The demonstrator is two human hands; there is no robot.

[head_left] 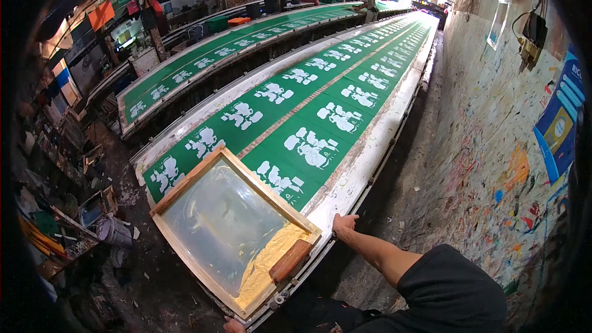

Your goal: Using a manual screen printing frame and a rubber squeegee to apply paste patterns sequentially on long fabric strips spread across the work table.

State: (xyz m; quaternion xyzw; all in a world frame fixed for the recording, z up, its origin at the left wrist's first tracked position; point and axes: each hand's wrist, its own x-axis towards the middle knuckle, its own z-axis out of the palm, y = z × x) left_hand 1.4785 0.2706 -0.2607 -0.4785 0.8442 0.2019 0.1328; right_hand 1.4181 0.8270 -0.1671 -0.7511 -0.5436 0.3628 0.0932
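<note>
A scraped, paint-flecked wall (472, 166) rises along my right, and between it and my long table (348, 186) a dark strip of floor (394, 172) gives a narrow way to the far end. The table's white margin runs beside it, ending in a thin rail on the right. To the left, past a dark gap, stands a second long table (121, 111), with a person (368, 1) at its far side beneath hanging cloths.

On my table green fabric (271, 148) lies flat in two long lanes, carrying rows of white blotchy prints (311, 148). The pale wooden frame (265, 193) lies tilted across the near end, covering part of the fabric. Its cloudy, smooth mesh (216, 216) is smeared with thick, glossy yellow paste (265, 265) along the near right side, where a reddish-brown, rounded wooden block (291, 260) rests.

My right hand (345, 222) is at the table's right edge, just beyond the frame's corner; I cannot tell whether it clamps the rail. My left hand (234, 325) barely shows beside the frame's near corner, its grip hidden.
</note>
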